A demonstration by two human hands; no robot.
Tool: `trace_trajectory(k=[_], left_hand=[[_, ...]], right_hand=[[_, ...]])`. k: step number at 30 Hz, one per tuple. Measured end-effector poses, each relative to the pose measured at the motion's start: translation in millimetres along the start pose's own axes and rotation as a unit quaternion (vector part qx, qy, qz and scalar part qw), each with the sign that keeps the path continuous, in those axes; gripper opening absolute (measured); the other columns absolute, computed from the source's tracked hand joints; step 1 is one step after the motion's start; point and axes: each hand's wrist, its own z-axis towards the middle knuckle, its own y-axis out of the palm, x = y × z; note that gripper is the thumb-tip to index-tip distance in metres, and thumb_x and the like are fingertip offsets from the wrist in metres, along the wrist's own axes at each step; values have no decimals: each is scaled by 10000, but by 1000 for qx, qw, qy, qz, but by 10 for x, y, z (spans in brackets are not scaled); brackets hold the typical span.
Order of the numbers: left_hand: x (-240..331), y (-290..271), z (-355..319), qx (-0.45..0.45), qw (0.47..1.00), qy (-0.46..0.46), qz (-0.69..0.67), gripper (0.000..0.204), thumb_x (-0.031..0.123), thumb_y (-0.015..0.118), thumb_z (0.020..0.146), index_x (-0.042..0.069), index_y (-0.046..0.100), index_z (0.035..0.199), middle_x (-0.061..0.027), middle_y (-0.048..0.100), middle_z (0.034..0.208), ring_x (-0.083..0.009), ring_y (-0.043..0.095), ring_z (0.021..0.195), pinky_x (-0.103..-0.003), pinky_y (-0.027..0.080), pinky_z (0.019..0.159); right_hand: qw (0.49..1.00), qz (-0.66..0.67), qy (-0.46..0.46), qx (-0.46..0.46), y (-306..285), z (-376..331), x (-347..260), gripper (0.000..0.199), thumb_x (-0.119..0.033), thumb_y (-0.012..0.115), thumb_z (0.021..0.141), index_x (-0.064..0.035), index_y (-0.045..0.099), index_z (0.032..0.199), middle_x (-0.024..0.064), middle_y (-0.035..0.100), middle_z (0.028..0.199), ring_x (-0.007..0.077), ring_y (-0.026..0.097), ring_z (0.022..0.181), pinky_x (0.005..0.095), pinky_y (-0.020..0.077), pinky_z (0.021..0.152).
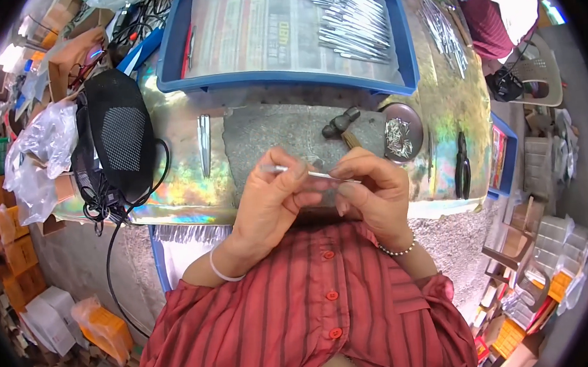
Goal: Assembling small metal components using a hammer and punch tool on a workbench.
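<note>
Over the near edge of the bench, my left hand (pixel 268 202) pinches a slim silver metal piece (pixel 317 174) between thumb and fingers. The fingers of my right hand (pixel 376 191) close on the other end of it, close to my chest. Its exact kind is hard to make out, since fingers cover both ends. Just beyond the hands lies a dark flat metal plate (pixel 270 134) with a hammer (pixel 341 122) on it, the handle partly hidden by my right hand. Beside it is a round dish (pixel 408 115) of small silver pins.
A blue tray (pixel 171 69) at the back holds many slim silver pieces (pixel 358 29). Two similar pieces (pixel 205 145) lie left of the plate, black-handled pliers (pixel 463 168) at right. A black mesh-covered device (pixel 117 134) with cables stands left. Another person's sleeve (pixel 487 23) shows far right.
</note>
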Motion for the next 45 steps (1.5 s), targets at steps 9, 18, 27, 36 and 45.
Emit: trace_trajectory(k=[9,18,27,36,45], left_hand=[[391,-158,-173,-110,953,-55,276,142,19,556,865,-4,455,962,-114,625,848,-143,627,751,-254,534,672],[602,-241,-88,-150,962,-124,192,123,30,517,894,16,409,950,-145,650,815,-171,647,750,-242,512,637],[633,-290,31,-163,963,-138,165,123,26,512,897,30,399,944,-161,652,848,-191,652,778,-247,506,657],[655,-265,67,-141,961,-190,147,132,72,524,903,40,405,951,-114,639,839,-132,626,744,-223,487,616],[602,-218,4,-135,968,-152,149,153,56,545,889,45,399,935,-116,640,818,-129,629,747,-213,483,597]], right_hand=[[980,33,191,42,343,292,30,119,-59,648,797,31,579,832,70,569,752,69,452,458,192,357,397],[971,-43,236,10,482,555,66,113,-62,649,786,13,565,779,46,552,733,44,428,499,178,306,427],[967,-29,252,4,468,682,72,100,-38,647,810,19,565,816,16,562,740,63,548,652,190,450,568],[963,-9,269,8,426,703,94,112,-54,648,815,21,565,821,24,577,757,65,562,658,190,460,571],[968,-10,251,14,434,646,93,132,-78,651,793,3,547,793,51,549,766,67,488,566,179,375,469]])
